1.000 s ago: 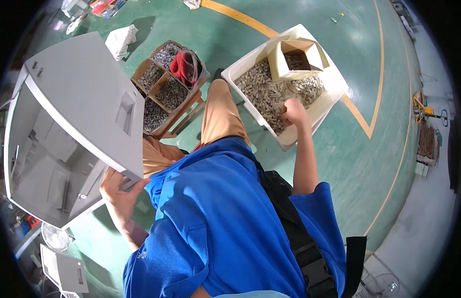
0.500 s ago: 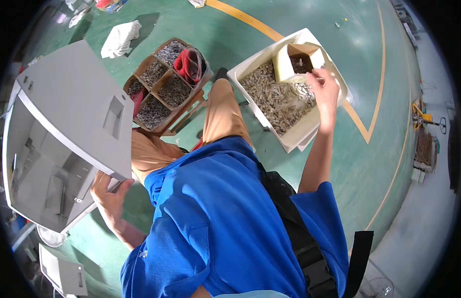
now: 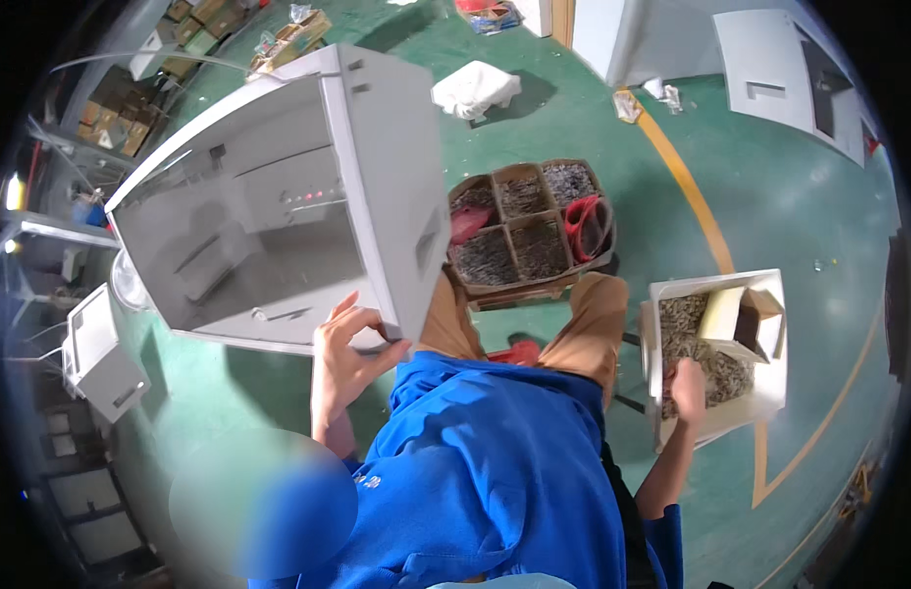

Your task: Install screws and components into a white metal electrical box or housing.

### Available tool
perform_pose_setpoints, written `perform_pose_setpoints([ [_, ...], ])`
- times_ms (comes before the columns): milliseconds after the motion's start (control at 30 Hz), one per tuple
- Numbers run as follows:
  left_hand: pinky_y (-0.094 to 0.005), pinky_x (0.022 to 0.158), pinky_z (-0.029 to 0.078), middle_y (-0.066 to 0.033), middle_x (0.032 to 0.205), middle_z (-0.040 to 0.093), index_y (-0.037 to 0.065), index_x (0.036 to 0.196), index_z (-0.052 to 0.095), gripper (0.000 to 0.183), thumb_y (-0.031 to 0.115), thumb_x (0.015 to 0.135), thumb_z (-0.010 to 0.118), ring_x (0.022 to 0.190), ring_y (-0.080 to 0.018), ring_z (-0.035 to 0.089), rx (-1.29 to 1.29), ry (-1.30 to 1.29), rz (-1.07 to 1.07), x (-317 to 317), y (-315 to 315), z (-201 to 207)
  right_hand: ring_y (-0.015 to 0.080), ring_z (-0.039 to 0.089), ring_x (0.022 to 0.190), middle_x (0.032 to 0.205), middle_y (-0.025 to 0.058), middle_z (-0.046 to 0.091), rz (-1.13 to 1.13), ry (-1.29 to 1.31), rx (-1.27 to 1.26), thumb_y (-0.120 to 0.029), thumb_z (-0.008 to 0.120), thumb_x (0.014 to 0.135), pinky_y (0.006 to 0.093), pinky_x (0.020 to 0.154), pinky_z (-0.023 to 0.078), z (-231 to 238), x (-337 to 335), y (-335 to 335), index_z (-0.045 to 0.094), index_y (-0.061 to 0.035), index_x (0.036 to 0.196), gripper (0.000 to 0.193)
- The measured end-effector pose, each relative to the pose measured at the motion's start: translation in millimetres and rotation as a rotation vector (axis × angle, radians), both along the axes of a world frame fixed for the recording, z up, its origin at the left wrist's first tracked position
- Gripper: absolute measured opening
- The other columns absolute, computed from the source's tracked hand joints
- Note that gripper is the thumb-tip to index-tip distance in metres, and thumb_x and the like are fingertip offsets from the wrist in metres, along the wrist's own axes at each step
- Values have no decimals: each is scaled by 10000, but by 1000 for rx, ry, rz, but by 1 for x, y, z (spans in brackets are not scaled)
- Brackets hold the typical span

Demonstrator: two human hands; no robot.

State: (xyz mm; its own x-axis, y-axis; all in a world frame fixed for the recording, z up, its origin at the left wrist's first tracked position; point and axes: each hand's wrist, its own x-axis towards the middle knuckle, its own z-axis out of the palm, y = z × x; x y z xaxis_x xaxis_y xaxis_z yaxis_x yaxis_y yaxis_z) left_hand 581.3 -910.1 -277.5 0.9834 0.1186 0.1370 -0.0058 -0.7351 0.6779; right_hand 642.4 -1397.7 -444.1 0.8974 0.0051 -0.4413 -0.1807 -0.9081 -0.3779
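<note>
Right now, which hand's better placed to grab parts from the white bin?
Right, likely: the right hand is at the small parts in the white bin; the left hand holds the grey cabinet.

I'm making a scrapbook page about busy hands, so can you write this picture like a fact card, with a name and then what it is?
Left grip: holding the lower corner of a grey cabinet
Right grip: down among small parts; whether it holds any is hidden
White tub: contains those parts and a pale carton, open side facing right
Divided box: six compartments, with a red roll at the right
Floor: green, with a yellow line and a white bundle
</note>
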Motion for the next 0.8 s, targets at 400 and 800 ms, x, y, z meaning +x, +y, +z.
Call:
perform_pose_setpoints([
  [400, -375, 886, 423, -207, 1093, 578, -17, 1283, 419, 622, 141, 743, 685, 1002, -320, 564, -51, -230, 346, 5, -4, -13, 160, 578, 592, 716, 131, 632, -348, -571, 270, -35, 590, 803, 287, 539, 457, 80, 39, -20, 595, 4, 1006, 207],
  [800, -348, 815, 451, -199, 1010, 594, -42, 1208, 457, 538, 60, 714, 644, 945, -262, 580, -157, -137, 207, -33, 30, -7, 384, 471, 1119, 1161, 213, 542, -202, -34, -463, -334, 685, 660, 447, 926, 403, -27, -5, -96, 493, -4, 1198, 660],
])
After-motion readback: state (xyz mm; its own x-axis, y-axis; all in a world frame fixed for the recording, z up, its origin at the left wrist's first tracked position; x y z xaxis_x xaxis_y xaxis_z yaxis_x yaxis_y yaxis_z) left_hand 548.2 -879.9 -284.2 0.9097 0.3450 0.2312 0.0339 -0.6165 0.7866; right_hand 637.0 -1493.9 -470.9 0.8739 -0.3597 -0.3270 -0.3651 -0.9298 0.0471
